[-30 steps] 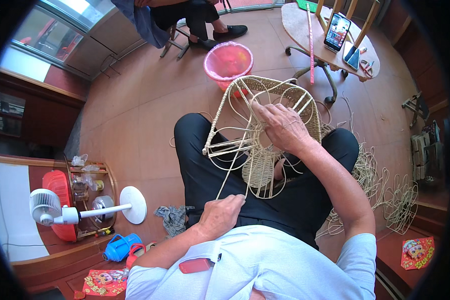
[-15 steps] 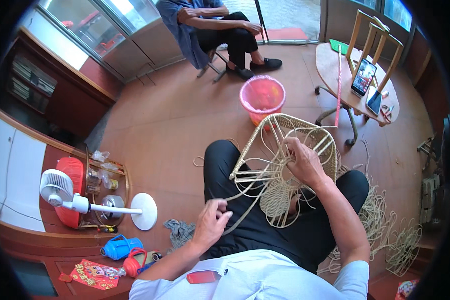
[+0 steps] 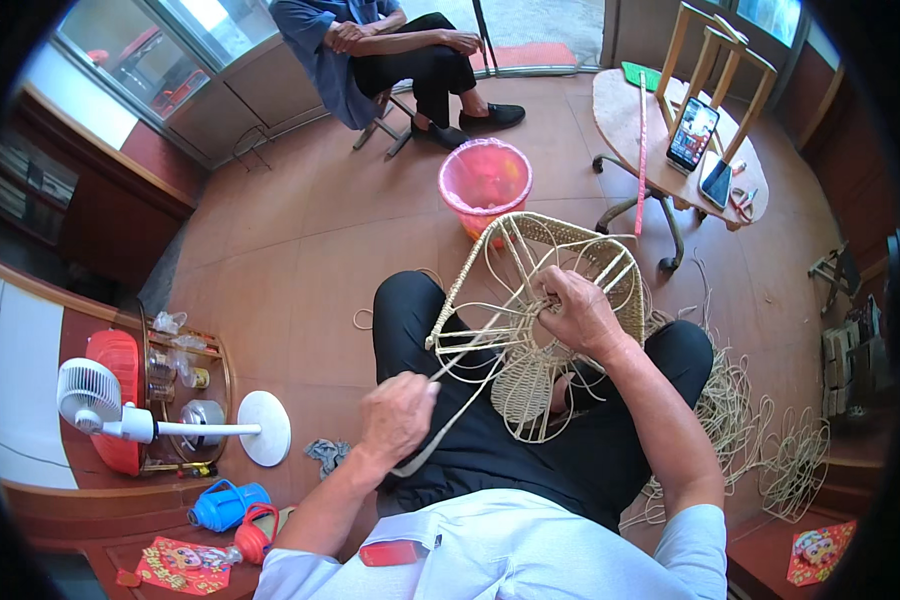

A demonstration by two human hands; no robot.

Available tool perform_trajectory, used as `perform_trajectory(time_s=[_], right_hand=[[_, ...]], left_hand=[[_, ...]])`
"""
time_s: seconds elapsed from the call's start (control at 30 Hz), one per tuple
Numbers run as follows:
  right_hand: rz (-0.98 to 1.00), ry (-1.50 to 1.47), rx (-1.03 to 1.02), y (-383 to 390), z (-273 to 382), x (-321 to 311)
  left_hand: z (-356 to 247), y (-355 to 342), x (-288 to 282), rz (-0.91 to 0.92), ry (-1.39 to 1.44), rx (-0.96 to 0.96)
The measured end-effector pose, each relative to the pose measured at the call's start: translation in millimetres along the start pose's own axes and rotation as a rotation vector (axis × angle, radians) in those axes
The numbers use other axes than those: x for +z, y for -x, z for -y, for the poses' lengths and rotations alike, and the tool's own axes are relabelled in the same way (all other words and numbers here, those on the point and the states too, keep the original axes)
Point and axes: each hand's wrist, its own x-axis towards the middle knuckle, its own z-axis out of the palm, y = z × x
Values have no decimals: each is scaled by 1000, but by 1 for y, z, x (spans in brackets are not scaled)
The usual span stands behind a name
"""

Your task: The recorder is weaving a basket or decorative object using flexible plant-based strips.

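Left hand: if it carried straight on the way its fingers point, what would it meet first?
Probably the woven rattan frame on the lap: the left hand points up-right along its cane strand. Depth is unclear.

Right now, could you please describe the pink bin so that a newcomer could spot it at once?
Start from the woven rattan frame on the seated person's lap and look just beyond its far edge, on the tiled floor. There stands the pink bin, round and open-topped, before another seated person. It is the only translucent pink container there.

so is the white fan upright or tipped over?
Tipped over: the white fan lies on its side on the floor, round base facing sideways.
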Motion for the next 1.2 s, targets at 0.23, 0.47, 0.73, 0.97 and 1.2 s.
perform_trajectory(time_s=[0.23, 0.47, 0.73, 0.97, 1.2], right_hand=[[-59, -57, -58, 3, -8, 4], [-37, -72, 25, 1, -3, 6], [-93, -112, 4, 3, 2, 5], [-91, -80, 3, 5, -8, 9], [-141, -107, -42, 6, -13, 11]], left_hand=[[146, 80, -61, 540, -195, -480], [64, 21, -60, 96, -299, -261], [-39, -50, -26, 13, 179, -195], [25, 8, -22, -54, 124, -291], [216, 120, -115, 262, -675, -948]])
